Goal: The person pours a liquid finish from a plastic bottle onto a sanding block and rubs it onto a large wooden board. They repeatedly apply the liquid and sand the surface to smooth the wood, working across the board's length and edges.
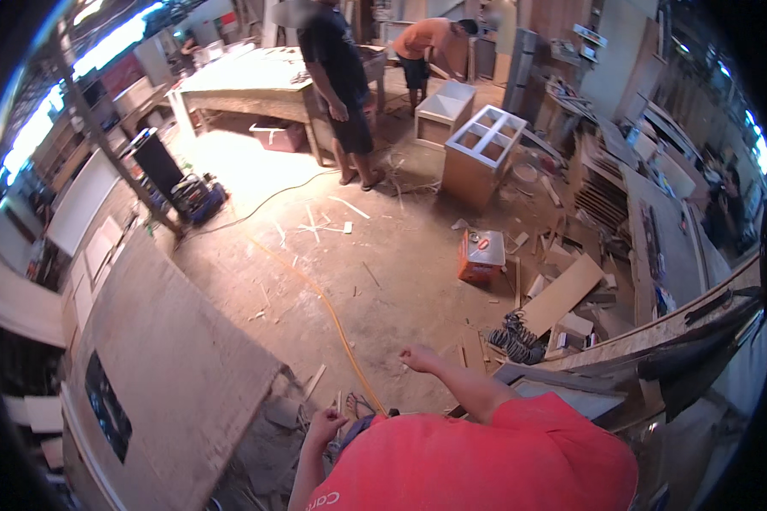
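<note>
My right hand (419, 358) is held out in front of my body above the dusty floor, its fingers loosely curled in with nothing seen in them. Close to my left side, my left hand (325, 423) is also curled closed, and no object shows in it. Both hands are small in the view, so the fingers lack detail. A yellow-orange cord (325, 300) runs along the floor between my hands and the far side. Beside my left arm a large plywood sheet (175, 366) leans or lies, with a dark rectangular cutout.
An orange box (481, 255), wooden cabinets (483, 162), a coil of dark hose (516, 339) and board offcuts (562, 294) stand or lie to the right. A person in black (337, 77) stands by a workbench (247, 98); another in orange (423, 43) bends behind. Wood scraps (315, 223) litter the floor.
</note>
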{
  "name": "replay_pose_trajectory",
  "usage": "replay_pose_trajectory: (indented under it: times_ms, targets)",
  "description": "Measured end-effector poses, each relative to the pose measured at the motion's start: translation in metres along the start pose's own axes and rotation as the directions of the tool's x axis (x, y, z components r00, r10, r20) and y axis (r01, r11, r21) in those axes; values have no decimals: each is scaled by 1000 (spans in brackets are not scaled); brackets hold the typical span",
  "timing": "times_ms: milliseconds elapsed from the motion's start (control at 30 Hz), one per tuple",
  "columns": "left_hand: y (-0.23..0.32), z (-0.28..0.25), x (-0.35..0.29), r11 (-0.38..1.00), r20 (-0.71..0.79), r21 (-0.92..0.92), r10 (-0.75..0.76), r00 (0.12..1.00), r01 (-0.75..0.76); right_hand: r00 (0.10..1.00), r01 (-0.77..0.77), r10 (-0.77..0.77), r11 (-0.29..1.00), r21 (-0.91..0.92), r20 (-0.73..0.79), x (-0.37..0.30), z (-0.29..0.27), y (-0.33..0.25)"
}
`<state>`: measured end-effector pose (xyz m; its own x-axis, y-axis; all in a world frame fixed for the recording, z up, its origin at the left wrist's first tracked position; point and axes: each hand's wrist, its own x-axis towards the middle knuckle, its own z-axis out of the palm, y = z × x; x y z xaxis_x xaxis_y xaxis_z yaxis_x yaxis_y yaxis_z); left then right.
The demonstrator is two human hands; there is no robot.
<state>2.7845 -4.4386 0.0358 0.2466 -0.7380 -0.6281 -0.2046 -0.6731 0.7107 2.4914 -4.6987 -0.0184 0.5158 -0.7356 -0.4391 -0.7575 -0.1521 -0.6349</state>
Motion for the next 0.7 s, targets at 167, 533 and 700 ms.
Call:
replay_pose_trajectory:
  times_ms: [167, 533, 700]
  targets:
    - [111, -63, 130, 939, 112, 268, 191, 975, -214, 965, -203, 210, 977, 65, -153, -42, 19, 102]
    - [247, -91, 368, 952, 132, 277, 92, 987, -126, 766, -633, 631, 774, -29, 119, -32, -1, 156]
    - [220, -93, 445, 963, 79, 169, -225, 971, 209, 788, -610, 615, 786, 97, -31, 116, -118, 190]
